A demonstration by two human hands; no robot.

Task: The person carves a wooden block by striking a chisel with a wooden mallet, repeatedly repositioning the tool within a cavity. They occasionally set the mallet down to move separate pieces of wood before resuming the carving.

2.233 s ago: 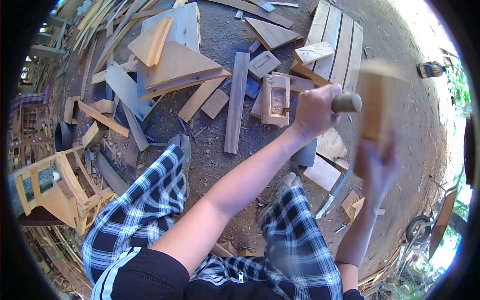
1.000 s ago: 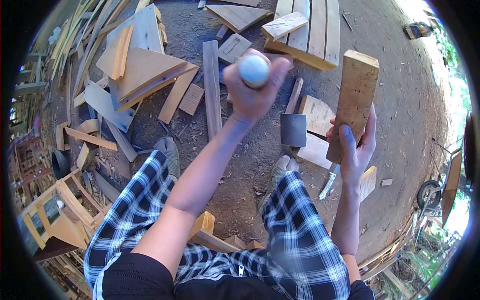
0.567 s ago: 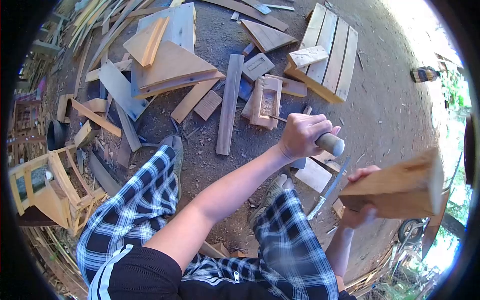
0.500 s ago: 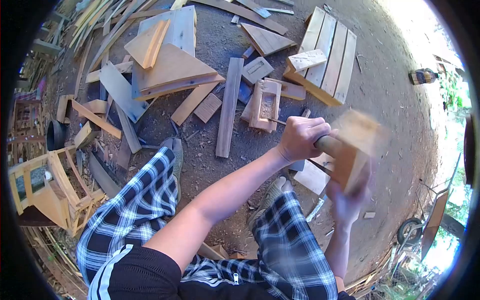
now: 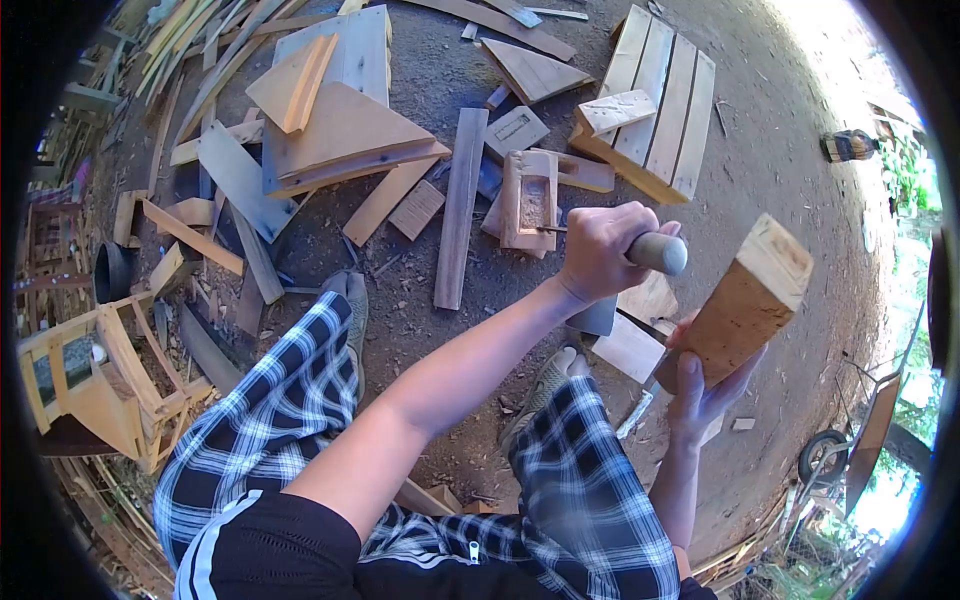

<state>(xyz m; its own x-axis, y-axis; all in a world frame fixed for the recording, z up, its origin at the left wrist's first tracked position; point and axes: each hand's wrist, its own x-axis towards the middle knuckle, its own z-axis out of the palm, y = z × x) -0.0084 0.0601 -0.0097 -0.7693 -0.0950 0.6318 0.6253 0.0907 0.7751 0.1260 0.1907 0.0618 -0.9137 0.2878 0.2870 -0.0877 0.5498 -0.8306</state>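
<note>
My left hand (image 5: 608, 245) is closed around a chisel, its round wooden handle (image 5: 657, 253) sticking out to the right. The thin metal blade (image 5: 552, 229) reaches into the lower part of a recess cut in a pale wooden workpiece (image 5: 514, 200) on the ground. Wood chips lie inside that recess. My right hand (image 5: 708, 392) grips the lower end of a thick rectangular wooden block (image 5: 738, 318), thumb on the near side. The block is tilted up, apart from the chisel handle.
A slatted wooden piece (image 5: 655, 120) lies beyond the workpiece, with a long plank (image 5: 462, 210) to its left. Stacked triangular boards (image 5: 345, 135) stand at upper left. Near my feet are a wooden frame (image 5: 105, 370) and scattered offcuts. A wheelbarrow (image 5: 870, 440) is at far right.
The wooden block in my right hand has swung away from the chisel handle, to the right. My left hand keeps the chisel at the workpiece, which appears slightly turned.
</note>
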